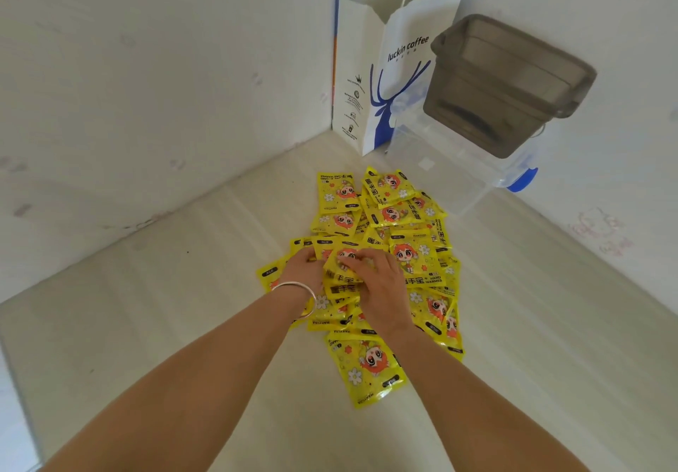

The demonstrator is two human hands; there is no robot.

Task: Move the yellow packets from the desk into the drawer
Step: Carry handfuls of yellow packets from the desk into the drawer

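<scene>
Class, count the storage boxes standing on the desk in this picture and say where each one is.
2. A clear box stands in the far right corner beside the paper bag; a grey box sits tilted on top of it.

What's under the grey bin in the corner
The grey bin sits on top of a clear box with a blue latch, beside the paper bag. The clear box looks empty in front; the part directly beneath the bin is covered.

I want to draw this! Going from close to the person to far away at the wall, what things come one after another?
Single yellow packet → hands, left hand and right hand, on the packet pile → clear plastic box → white paper bag in the corner.
</scene>
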